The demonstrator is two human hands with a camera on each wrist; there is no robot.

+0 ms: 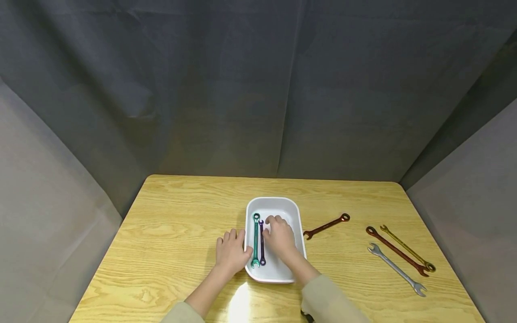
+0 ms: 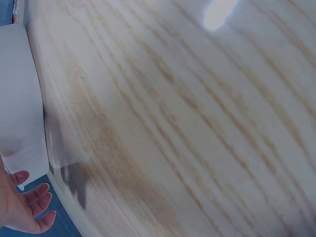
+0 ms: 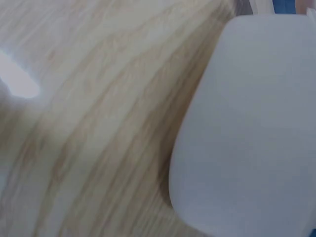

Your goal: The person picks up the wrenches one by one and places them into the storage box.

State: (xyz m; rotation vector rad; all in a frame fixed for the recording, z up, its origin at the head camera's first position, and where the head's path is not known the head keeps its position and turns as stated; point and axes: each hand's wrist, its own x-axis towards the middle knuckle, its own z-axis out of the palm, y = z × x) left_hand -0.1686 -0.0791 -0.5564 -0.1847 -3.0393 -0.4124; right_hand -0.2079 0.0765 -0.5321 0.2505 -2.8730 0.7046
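A white tray [image 1: 294, 211] stands at the middle of the wooden table [image 1: 173, 224]. A green wrench [image 1: 256, 240] and a thinner purple wrench [image 1: 262, 244] lie lengthwise in its left half. My right hand [image 1: 278, 235] is inside the tray, knuckles up and fingers bent down beside the purple wrench's upper end; whether it pinches the wrench is hidden. My left hand [image 1: 230, 251] lies flat on the table with its fingers against the tray's left rim. In the left wrist view, the fingertips [image 2: 29, 202] show below the tray wall [image 2: 19, 98]. The right wrist view shows only the tray's outer wall [image 3: 256, 123].
Right of the tray lies a red-brown wrench [image 1: 326, 225]. Further right, a dark red wrench [image 1: 396, 251], a gold wrench [image 1: 408, 248] and a silver wrench [image 1: 397, 269] lie side by side. Grey curtains close in the table's back and sides.
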